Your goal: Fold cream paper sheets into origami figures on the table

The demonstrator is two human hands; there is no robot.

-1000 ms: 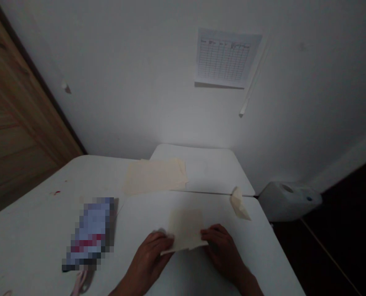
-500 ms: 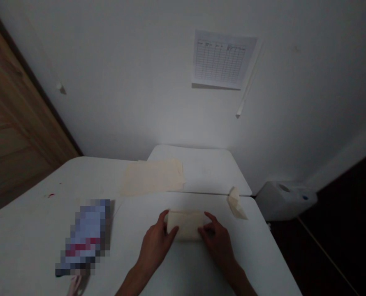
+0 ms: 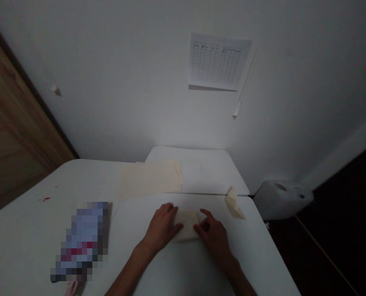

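Observation:
A folded cream sheet, of cloth or paper, lies as a small flat packet on the white table in front of me. My left hand covers its left end, thumb on the near part and fingers bent at the far edge. At the right end, my right hand grips the packet between a thumb on the near side and an index finger arched at the far corner. Beyond the packet, a larger flat cream sheet is spread out. A crumpled cream scrap sits near the table's right edge.
On the left of the white table lies a blurred-out blue pouch-like item. A white plastic jug stands on the dark floor at right. The wall behind bears a printed chart; a wooden door is at left.
My left hand has shifted slightly over the packet, its fingers now covering more of the left end. My right hand stays at the right end. The view has shifted slightly.

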